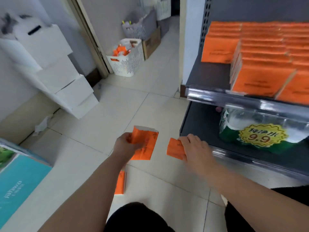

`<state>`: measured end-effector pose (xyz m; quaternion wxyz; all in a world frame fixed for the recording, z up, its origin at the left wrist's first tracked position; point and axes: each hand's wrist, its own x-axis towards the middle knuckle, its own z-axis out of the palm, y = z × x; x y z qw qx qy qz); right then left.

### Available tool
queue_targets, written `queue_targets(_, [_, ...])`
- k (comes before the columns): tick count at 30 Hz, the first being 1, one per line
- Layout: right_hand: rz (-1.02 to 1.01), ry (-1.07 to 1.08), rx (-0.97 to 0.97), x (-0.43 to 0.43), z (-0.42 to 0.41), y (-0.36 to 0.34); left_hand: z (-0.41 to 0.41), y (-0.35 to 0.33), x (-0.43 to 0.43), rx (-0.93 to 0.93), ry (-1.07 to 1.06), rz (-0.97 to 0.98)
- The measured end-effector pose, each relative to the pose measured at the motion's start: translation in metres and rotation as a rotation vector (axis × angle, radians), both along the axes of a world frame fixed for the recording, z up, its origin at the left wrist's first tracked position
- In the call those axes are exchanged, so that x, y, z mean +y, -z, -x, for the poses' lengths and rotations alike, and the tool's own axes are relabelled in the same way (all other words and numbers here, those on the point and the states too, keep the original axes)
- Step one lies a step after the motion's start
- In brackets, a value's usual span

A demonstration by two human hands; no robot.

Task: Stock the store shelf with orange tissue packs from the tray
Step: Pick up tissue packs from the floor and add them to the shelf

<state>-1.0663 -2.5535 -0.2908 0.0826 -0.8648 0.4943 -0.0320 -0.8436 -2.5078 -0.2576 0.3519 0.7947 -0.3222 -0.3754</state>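
My left hand (125,147) grips an orange tissue pack (147,144) above the tiled floor, in the middle of the view. My right hand (194,149) holds a second orange pack (174,149) by its right end, just left of the lower shelf's edge. A third orange pack (120,183) lies on the floor below my left forearm. Several rows of orange packs (260,52) stand stacked on the upper grey shelf (209,76) at the right. No tray is clearly in view.
A pack of green water bottles (234,131) with a yellow 9.9 price tag sits on the lower shelf. A white slatted basket (127,62) holding orange items stands by the back wall. White boxes (55,69) lean at left; a teal box (20,181) is at lower left.
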Motion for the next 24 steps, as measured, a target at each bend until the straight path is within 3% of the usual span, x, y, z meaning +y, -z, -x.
queue_targets(8, [0.312, 0.125, -0.208, -0.008, 0.060, -0.141, 0.063, -0.131, -0.023, -0.147, 0.144, 0.254])
queue_targets(13, [0.438, 0.193, -0.267, -0.035, 0.090, -0.208, 0.095, -0.185, -0.065, -0.347, 0.260, 0.328])
queue_targets(17, [0.553, 0.347, -0.265, -0.082, 0.122, -0.246, 0.117, -0.208, -0.117, -0.543, 0.323, 0.330])
queue_targets(24, [0.520, 0.408, -0.134, -0.155, 0.150, -0.250, 0.159, -0.192, -0.215, -0.733, 0.458, 0.195])
